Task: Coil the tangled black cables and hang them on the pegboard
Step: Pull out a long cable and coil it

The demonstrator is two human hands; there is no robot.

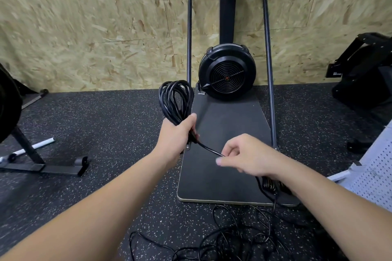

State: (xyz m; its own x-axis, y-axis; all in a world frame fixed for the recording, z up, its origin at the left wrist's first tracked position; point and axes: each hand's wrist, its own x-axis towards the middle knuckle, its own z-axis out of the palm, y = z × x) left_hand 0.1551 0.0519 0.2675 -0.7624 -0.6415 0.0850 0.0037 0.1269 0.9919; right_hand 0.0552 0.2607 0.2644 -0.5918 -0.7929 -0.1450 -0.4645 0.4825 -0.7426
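— Speckled black rubber floor (pixel 106 116), chipboard wall (pixel 84 27) behind, black fan machine (pixel 227 72) standing against it on a dark platform (pixel 222 154).

— And the cable?

— Black, glossy, wound into a bunch of long loops: coil (pixel 174 99) raised just left of the fan machine, loops standing up above the fist.

— Gripped how?

— Left hand (pixel 178 135) wrapped tight round the coil's neck, over the platform's left edge. Right hand (pixel 244 157) nearer, over the platform, fingers curled, pinching the loose strand (pixel 209 150) stretched between the two hands.

— Anything else of it?

— Strand running on under the right wrist, down to a tangled heap of thin cable (pixel 229 237) on the floor, in front of the platform's near edge.

— Pegboard?

— White perforated pegboard (pixel 373 178), leaning at the far right of the platform.
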